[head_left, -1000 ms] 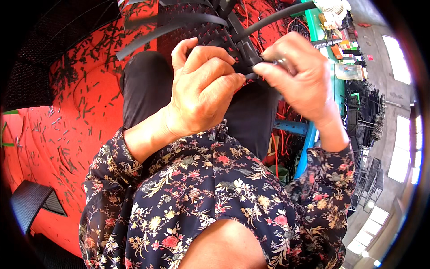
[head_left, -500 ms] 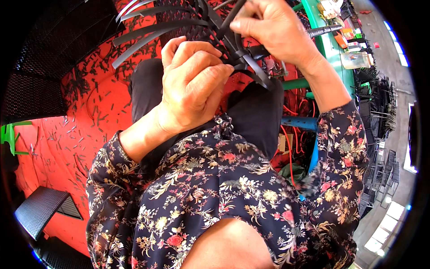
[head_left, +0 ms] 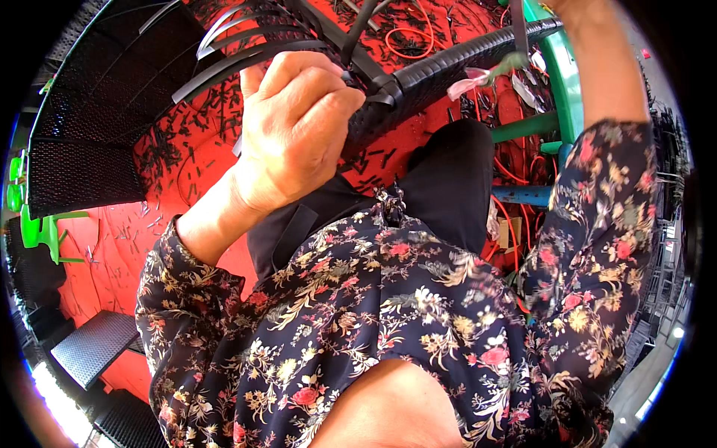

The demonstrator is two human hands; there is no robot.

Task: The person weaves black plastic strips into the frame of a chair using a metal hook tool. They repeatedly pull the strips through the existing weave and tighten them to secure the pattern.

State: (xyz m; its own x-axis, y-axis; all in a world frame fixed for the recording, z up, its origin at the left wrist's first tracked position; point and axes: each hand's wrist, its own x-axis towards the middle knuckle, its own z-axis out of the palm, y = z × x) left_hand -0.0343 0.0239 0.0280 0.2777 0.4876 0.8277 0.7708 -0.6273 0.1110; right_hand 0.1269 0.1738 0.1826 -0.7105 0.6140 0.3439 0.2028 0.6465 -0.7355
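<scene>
My left hand (head_left: 299, 127) is closed, fingers curled over the edge of a black woven piece with loose ends of flat black plastic strips (head_left: 250, 58) fanning out to its left. Just right of its fingertips runs a bar wrapped in black strip (head_left: 470, 63), with a loop around its near end. My right hand (head_left: 586, 11) is raised at the top right, cut off by the picture's edge and smeared, so its fingers hardly show. A dark strip (head_left: 517, 26) rises beside it; I cannot tell whether the hand holds it.
Black woven panels (head_left: 82, 142) stand at the left. A green stool (head_left: 45, 233) and a small black woven table (head_left: 93, 343) are below them. Strip scraps litter the red floor (head_left: 187, 160). A green frame (head_left: 562, 75) and orange hoses (head_left: 515, 175) are at the right.
My right hand has swung up and right, away from the woven piece. My left hand keeps its grip, slightly further left in view. The wrapped bar now shows more fully.
</scene>
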